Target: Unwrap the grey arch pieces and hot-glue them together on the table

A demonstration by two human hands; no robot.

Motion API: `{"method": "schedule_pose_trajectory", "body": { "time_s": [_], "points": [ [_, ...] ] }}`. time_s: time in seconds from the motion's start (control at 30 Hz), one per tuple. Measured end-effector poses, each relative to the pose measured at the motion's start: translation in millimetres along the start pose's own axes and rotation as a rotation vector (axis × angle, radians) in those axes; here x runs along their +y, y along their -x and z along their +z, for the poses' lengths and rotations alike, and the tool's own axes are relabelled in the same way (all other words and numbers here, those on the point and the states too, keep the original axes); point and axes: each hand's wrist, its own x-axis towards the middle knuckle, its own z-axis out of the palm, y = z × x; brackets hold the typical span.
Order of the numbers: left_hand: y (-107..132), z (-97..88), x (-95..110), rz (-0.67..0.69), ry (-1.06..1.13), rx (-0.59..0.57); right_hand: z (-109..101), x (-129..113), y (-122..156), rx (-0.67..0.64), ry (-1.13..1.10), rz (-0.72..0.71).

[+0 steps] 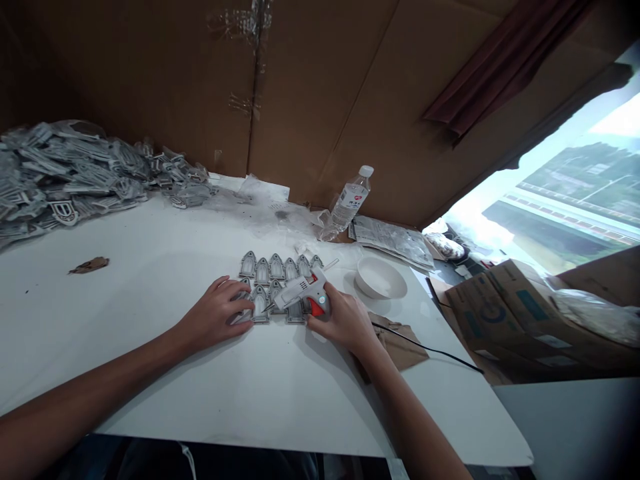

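Gun [299, 291] is lying slantwise in the right hand [346, 317], whose grip is wrapping round the handle by the red trigger [316, 307]; its nozzle [271, 307] is pointing left and down at the near row of pieces [259, 302]. Whether it is touching a piece or hovering just above, I cannot tell. The left hand [220, 310] is curling its fingers over the leftmost piece [243, 316] of that row; whether that grip is pinching or merely steadying it is not showing. Good work here is probably calling for a light squeeze, a nozzle aimed at one piece only, and left fingers clear of its path, since they are resting near it and it may be running hot. The gun's body is covering part of the rows, so a slight tilt could be helping the view.

Beyond the right hand, a bowl [395, 291] is standing close by, and the cord [443, 352] is trailing over cardboard [407, 350] toward the right edge of the desk [150, 260], where it could be snagging. Behind the rows, a bottle [350, 200] is standing amid film [265, 212], papers [393, 238] are lying beside it, and a heap [75, 170] is filling the far left.
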Motion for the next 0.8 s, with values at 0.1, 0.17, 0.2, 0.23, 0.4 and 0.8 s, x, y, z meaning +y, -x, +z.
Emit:
{"method": "schedule_pose_trajectory", "body": {
  "time_s": [0.1,0.17,0.2,0.23,0.4,0.8],
  "points": [
    [-0.2,-0.4,0.1,-0.002,0.001,-0.010,-0.1,-0.8,0.3,0.000,0.019,-0.010],
    [0.0,-0.2,-0.2,-0.001,0.001,-0.011,0.1,-1.2,0.4,-0.003,0.031,-0.013],
    [0.1,0.0,-0.4,0.001,0.001,-0.010,0.3,-1.3,0.4,-0.007,0.035,-0.015],
    [0.2,0.2,-0.6,0.001,0.001,-0.009,0.6,-1.5,0.5,-0.011,0.040,-0.016],
    [0.3,1.0,-1.3,0.001,0.006,-0.010,1.5,-1.8,0.6,-0.042,0.066,0.000],
    [0.4,1.2,-1.7,0.007,0.002,-0.005,-1.0,-1.4,0.6,-0.043,0.061,-0.003]
  ]
}}
